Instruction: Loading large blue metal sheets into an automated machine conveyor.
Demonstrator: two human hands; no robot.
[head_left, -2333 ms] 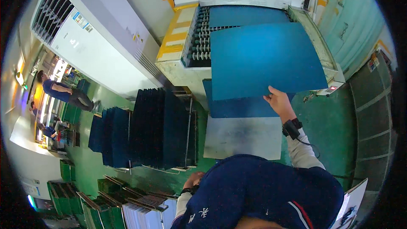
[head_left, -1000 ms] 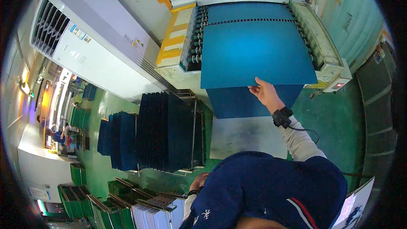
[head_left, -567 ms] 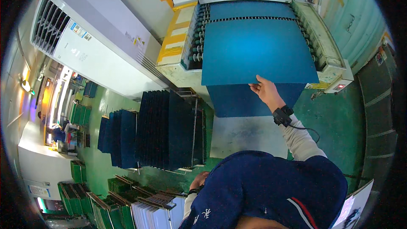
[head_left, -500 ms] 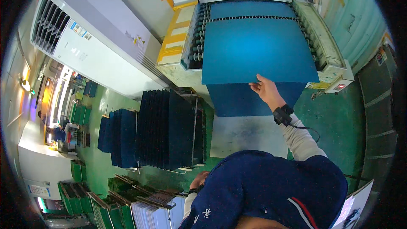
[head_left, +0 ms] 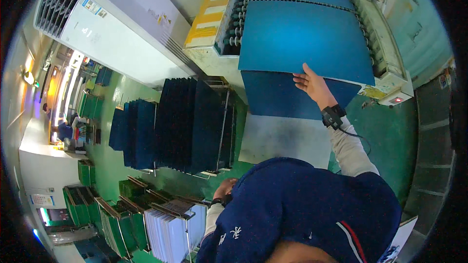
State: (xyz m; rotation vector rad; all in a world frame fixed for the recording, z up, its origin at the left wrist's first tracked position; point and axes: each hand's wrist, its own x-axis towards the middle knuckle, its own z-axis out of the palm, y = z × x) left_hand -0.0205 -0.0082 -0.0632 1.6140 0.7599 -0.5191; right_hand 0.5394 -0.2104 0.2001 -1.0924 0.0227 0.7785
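Up front, the right hand [head_left: 313, 84] lies flat, fingers spread, pressing the near edge of a big blue sheet [head_left: 302, 39] that rests on the roller conveyor [head_left: 233, 24]. Nothing is gripped; it's an open palm on the sheet. Under that edge a second blue sheet [head_left: 278, 98] sticks out toward the person, and below it a grey mat [head_left: 285, 139] covers the green floor [head_left: 390, 131]. Left of the mat stands a rack [head_left: 192, 126] packed with dark upright sheets, close to the person's path. The left hand [head_left: 229, 188] hangs low by the body, half hidden behind the blue jacket [head_left: 302, 209]; whether it is clenched, I cannot tell. Compared with half a second ago, the top sheet has slid further onto the conveyor and the right hand has followed it forward.
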